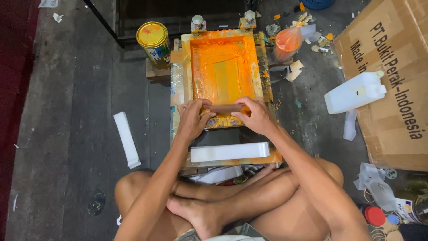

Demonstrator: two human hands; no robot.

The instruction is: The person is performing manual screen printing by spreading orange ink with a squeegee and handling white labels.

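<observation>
Left hand: the left hand (192,117), at centre frame, has its fingers curled around the left end of a brown wooden squeegee bar (227,108)
Right hand: the right hand (253,115) clamps the bar's right end, fingers bent over it
Squeegee: lies crosswise at the near edge of the orange-inked rectangular printing screen in a wooden frame (223,71); touching both hands
Screen: centre top of the frame; flooded with orange ink; resting on a low stand
White strip: a long white flat block (229,152) lies below the hands, just above the crossed legs
Yellow tin: a round yellow-lidded paint can (154,38) stands upper left of the screen
Plastic bag: a clear bag of orange ink (287,42) sits upper right
Jug: a white plastic jerrycan (354,91) lies at right against a brown cardboard box (392,107)
Floor: another white strip (126,139) lies at left on the grey concrete
</observation>
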